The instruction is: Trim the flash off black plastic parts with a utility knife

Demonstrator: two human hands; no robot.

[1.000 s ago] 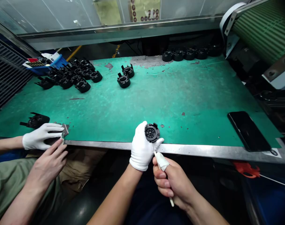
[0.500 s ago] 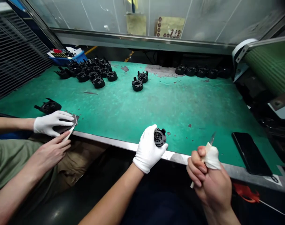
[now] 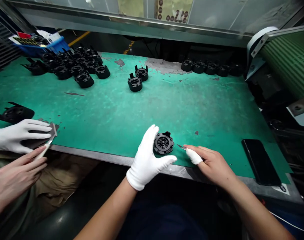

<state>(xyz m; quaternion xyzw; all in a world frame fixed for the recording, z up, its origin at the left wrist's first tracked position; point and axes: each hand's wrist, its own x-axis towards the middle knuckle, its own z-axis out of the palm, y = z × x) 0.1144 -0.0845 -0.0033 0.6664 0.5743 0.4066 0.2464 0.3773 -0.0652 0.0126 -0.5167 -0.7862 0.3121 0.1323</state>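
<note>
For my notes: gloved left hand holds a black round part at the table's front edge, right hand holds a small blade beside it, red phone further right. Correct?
No: the phone is black, not red, as the head view shows. The left hand, part, right hand and blade are as said.

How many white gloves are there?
2: one on the person's left hand, holding a black part; one on a co-worker's hand, far left. The right hand with the blade wears none.

White glove on left hand, white wrap on one right hand finger
</note>
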